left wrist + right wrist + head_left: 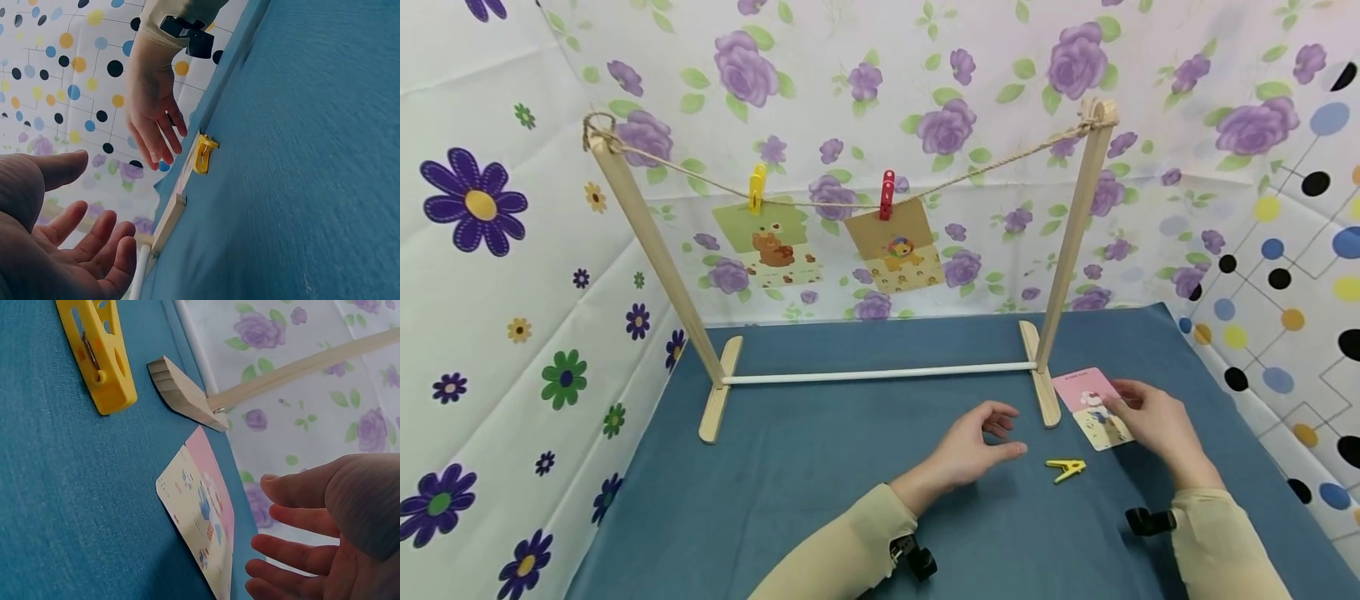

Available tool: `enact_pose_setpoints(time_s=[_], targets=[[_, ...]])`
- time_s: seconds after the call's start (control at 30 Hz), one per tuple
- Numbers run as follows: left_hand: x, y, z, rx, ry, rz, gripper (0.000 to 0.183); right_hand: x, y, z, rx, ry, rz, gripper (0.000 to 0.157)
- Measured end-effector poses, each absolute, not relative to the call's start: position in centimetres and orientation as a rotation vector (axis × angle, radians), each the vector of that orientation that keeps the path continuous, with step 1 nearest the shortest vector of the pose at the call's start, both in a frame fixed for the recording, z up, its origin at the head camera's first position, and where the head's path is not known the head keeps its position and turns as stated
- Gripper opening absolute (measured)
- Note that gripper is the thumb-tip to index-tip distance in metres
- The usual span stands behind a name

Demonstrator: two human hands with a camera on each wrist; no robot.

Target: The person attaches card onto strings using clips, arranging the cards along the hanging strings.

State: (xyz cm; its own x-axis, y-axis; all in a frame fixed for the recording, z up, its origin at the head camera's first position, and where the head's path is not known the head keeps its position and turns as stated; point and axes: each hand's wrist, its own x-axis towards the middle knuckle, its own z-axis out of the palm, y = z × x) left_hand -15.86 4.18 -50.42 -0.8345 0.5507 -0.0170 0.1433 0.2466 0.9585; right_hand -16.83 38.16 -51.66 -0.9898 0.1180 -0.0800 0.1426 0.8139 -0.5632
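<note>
My right hand [1161, 425] hovers over the right edge of a pink and cream card [1093, 408] on the table. In the right wrist view its fingers are loosely spread, apart from the card [203, 512], with nothing in them. My left hand [966, 450] is held above the table, thumb and fingers apart and relaxed, holding nothing. Between the two hands lies a yellow clothespin [1066, 469], on its side. On the sagging rope [820, 203], a yellow clothespin [757, 188] holds a green bear card [771, 246] and a red clothespin [887, 194] holds a brown card [897, 247].
The rope hangs between two wooden posts [651, 258] with flat feet [1041, 375]. A white rod [880, 373] joins the feet low across the blue tablecloth [820, 492]. Patterned cloth walls [820, 50] enclose the back and both sides.
</note>
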Motion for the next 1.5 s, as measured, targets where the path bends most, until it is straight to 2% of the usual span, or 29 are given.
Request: enact_pose_setpoints(time_s=[0.27, 0.43, 0.57, 0.73, 1.1, 1.5], targets=[[-15.2, 4.9, -50.5, 0.643, 2.192, 1.552, 0.045, -16.3, 39.0, -50.8, 0.168, 2.936, -0.871, 0.072], [-15.3, 6.5, -50.6, 0.784, 2.264, 1.457, 0.044, -16.3, 40.6, -49.6, 0.223, 2.952, -0.844, 0.073], [-14.9, 7.5, -51.8, 0.855, 2.295, 1.35, 0.047, -16.2, 40.9, -50.3, 0.241, 2.914, -0.829, 0.074], [-14.7, 7.8, -52.6, 0.845, 2.314, 1.305, 0.048, -16.4, 40.5, -51.2, 0.246, 2.888, -0.821, 0.076], [-15.5, 7.9, -51.4, 0.825, 2.349, 1.283, 0.052, -17.0, 40.5, -49.9, 0.289, 2.924, -0.775, 0.08], [-14.6, 10.3, -51.6, 0.809, 2.575, 0.972, 0.056, -17.4, 40.0, -50.7, 0.288, 2.861, -0.711, 0.091]])
